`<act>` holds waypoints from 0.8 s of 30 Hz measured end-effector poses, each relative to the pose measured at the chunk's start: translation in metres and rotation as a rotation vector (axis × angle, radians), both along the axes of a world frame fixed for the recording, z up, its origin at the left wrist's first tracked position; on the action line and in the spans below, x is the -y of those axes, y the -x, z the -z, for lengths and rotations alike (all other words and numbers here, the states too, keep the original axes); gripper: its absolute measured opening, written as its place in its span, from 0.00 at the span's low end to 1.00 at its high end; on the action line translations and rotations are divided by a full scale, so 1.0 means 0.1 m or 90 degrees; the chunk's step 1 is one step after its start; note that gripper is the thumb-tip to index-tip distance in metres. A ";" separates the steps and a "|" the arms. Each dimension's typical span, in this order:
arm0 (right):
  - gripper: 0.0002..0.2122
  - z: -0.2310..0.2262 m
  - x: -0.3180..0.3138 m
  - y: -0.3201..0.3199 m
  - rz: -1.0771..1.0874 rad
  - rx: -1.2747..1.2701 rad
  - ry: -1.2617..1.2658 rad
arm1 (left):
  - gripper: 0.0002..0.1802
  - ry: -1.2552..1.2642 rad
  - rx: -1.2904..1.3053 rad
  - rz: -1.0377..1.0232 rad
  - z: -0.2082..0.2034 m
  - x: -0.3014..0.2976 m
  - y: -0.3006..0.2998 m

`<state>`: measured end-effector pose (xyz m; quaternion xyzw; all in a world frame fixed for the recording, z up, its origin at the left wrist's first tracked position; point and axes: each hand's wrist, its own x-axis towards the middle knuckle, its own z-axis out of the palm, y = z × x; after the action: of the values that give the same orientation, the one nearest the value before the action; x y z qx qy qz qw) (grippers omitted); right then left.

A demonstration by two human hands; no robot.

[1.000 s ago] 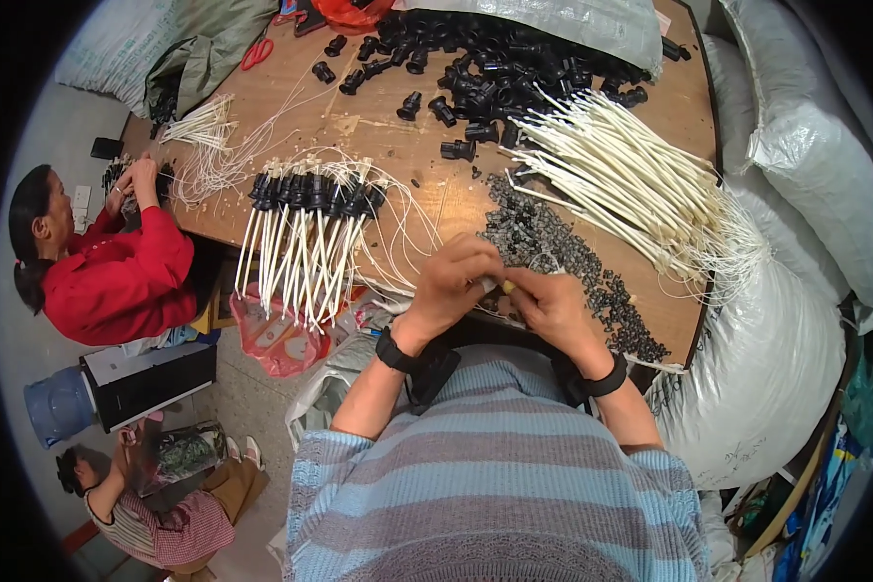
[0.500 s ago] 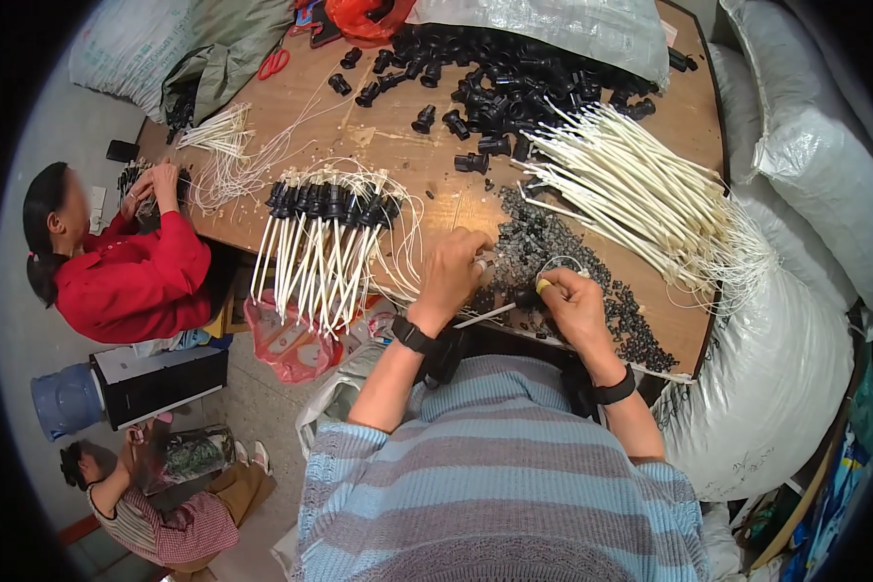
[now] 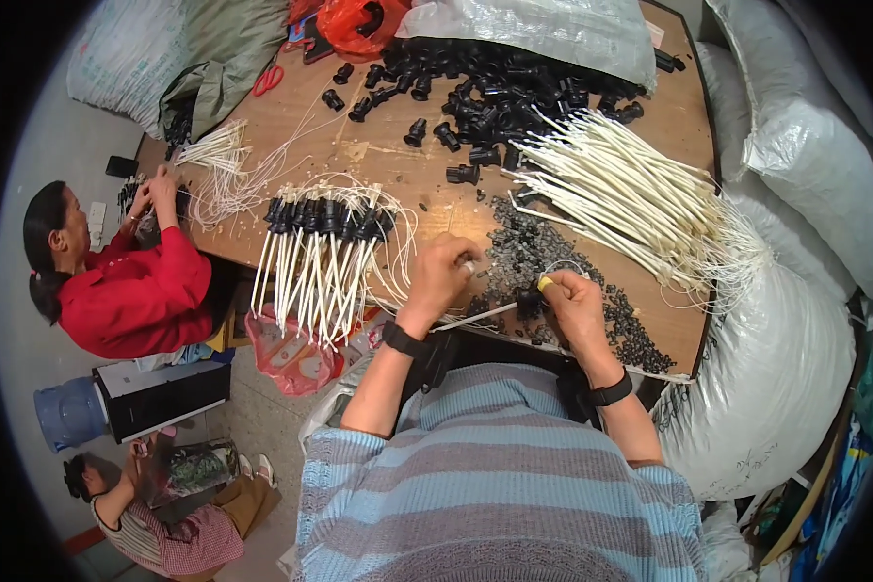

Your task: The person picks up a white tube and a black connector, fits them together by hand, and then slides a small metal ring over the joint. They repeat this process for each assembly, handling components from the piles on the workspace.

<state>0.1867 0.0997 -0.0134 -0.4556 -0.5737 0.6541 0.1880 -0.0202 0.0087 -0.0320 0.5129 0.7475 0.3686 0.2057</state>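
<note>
My right hand [image 3: 574,303] grips a black socket [image 3: 528,302] with a white sleeved wire [image 3: 475,317] running out of it to the left. My left hand [image 3: 444,274] is closed over a small piece at the edge of a heap of tiny black parts [image 3: 543,254] on the wooden table [image 3: 398,165]. Both hands are apart, near the table's front edge. A row of finished sockets with white wires [image 3: 315,254] hangs over that edge to my left.
A bundle of white sleeved wires [image 3: 640,199] lies at the right, loose black sockets [image 3: 495,82] at the back. A person in red [image 3: 131,281] works at the table's left end. Big white sacks [image 3: 795,291] stand on the right. Another person [image 3: 155,524] sits on the floor.
My hands, joined together a second ago, have drawn apart. The left hand moved up toward the heap of small parts, while the right one keeps the socket and wire.
</note>
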 end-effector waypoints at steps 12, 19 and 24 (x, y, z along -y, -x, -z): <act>0.05 -0.03 0.05 0.13 0.014 -0.162 0.150 | 0.12 -0.197 0.052 -0.001 -0.27 -0.13 -0.63; 0.05 0.06 0.10 0.12 0.004 -0.108 0.037 | 0.15 -0.156 0.193 -0.060 -0.25 -0.14 -0.61; 0.06 0.21 0.14 0.09 -0.021 -0.046 -0.284 | 0.09 0.041 0.231 -0.020 -0.21 -0.13 -0.53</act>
<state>0.1774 0.0858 -0.0346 -0.3696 -0.7048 0.5297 0.2934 0.0328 0.0217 -0.0113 0.4191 0.7174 0.4345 0.3477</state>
